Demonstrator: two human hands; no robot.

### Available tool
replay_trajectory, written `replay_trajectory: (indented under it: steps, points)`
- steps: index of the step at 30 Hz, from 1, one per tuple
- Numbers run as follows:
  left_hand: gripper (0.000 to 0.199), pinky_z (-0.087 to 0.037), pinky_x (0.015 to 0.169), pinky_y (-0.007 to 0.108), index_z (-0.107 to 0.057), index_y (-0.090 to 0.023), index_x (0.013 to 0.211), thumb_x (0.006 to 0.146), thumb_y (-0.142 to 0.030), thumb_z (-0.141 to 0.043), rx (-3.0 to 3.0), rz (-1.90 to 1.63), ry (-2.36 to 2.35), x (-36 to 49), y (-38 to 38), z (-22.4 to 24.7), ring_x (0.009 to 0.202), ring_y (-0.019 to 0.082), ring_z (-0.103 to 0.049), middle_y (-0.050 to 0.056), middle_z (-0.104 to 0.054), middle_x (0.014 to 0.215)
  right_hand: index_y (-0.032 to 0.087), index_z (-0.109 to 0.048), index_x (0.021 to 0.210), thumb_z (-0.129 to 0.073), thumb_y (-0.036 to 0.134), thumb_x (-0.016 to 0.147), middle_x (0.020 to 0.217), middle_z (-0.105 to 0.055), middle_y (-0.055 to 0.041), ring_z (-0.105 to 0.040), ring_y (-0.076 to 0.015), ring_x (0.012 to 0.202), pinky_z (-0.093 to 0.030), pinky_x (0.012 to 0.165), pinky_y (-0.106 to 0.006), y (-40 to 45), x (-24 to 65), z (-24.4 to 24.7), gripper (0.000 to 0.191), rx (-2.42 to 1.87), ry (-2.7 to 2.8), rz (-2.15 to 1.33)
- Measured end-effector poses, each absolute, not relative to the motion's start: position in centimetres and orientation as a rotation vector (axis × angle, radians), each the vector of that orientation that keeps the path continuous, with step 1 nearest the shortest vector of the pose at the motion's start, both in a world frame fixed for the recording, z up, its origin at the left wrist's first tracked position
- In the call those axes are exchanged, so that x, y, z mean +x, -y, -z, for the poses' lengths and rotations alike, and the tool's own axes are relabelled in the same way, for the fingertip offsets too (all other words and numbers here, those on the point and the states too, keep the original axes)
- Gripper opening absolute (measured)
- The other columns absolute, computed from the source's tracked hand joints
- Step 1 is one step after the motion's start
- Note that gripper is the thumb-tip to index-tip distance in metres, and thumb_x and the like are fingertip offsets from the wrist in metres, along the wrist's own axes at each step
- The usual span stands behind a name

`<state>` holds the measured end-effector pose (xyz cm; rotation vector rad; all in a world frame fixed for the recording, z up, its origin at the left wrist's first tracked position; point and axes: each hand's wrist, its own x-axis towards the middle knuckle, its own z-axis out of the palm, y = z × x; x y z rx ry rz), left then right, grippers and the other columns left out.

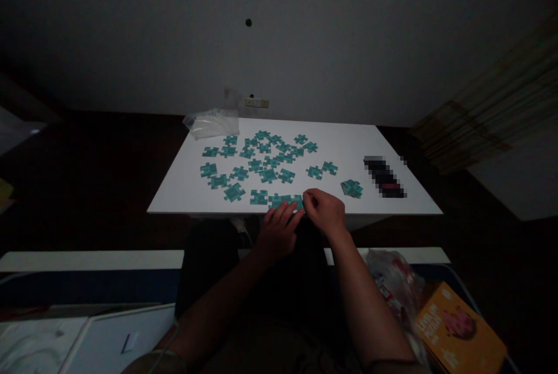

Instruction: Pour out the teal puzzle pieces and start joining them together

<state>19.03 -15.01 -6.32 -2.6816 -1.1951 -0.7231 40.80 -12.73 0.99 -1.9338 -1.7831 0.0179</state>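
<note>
Near the front edge of the white table (418, 202), a short row of joined teal puzzle pieces (279, 198) lies flat. My left hand (279, 231) rests with its fingers stretched out over the lower side of that row. My right hand (326, 211) is closed in a pinch at the row's right end; its fingers partly cover the puzzle piece (299, 199) there. Just left of the row lies a single puzzle piece (258, 197), apart from it. Many loose teal pieces (268, 175) spread across the table behind my hands. A small stack of pieces (352, 188) sits to the right.
A clear plastic bag (213, 124) lies at the table's back left corner. A dark pixelated object (384, 177) is on the right side. Beside me at lower right are an orange puzzle box (462, 330) and a crumpled plastic bag (394, 281). A wall stands behind the table.
</note>
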Motion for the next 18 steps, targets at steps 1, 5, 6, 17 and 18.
replay_trajectory:
  steps: [1,5,6,17,18]
  points:
    - [0.072,-0.046,0.14,0.051,-0.073,-0.036,0.179,0.107,-0.031,-0.077,-2.68,0.722,1.193,19.02,15.0,6.33,0.168,0.033,-0.07,0.007,-0.071,0.184,0.028,-0.096,0.111,-0.06,0.044,0.117,0.096,-0.092,-0.0081,-0.086,-0.0287,0.091,-0.05,0.079,-0.034,12.73,40.79,-0.99,0.039,-1.936,1.785,-0.019]
    - [0.077,-0.049,0.139,0.053,-0.071,-0.037,0.181,0.105,-0.029,-0.078,-2.679,0.72,1.191,18.95,15.08,6.32,0.167,0.035,-0.07,0.007,-0.072,0.184,0.028,-0.096,0.112,-0.061,0.043,0.117,0.1,-0.093,-0.008,-0.087,-0.029,0.093,-0.05,0.081,-0.034,12.75,40.78,-1.16,0.038,-1.952,1.793,-0.039]
    - [0.077,-0.05,0.139,0.053,-0.071,-0.037,0.181,0.104,-0.029,-0.078,-2.68,0.718,1.191,18.92,15.12,6.31,0.167,0.036,-0.07,0.007,-0.072,0.184,0.028,-0.096,0.113,-0.062,0.043,0.117,0.1,-0.093,-0.0081,-0.087,-0.029,0.093,-0.05,0.081,-0.034,12.75,40.77,-1.23,0.037,-1.954,1.794,-0.043]
    - [0.078,-0.054,0.139,0.053,-0.071,-0.038,0.18,0.103,-0.029,-0.077,-2.684,0.694,1.215,18.5,15.52,6.12,0.169,0.034,-0.069,0.005,-0.072,0.184,0.027,-0.096,0.116,-0.063,0.04,0.116,0.101,-0.094,-0.0088,-0.086,-0.0288,0.094,-0.052,0.082,-0.034,12.72,40.61,-1.74,0.036,-1.979,1.782,-0.072]
    - [0.078,-0.053,0.14,0.055,-0.071,-0.04,0.18,0.103,-0.029,-0.076,-2.683,0.686,1.227,18.51,15.6,6.08,0.169,0.034,-0.069,0.004,-0.071,0.184,0.026,-0.096,0.117,-0.062,0.04,0.116,0.102,-0.094,-0.0094,-0.086,-0.0291,0.095,-0.052,0.083,-0.034,12.73,40.58,-1.75,0.037,-1.984,1.78,-0.075]
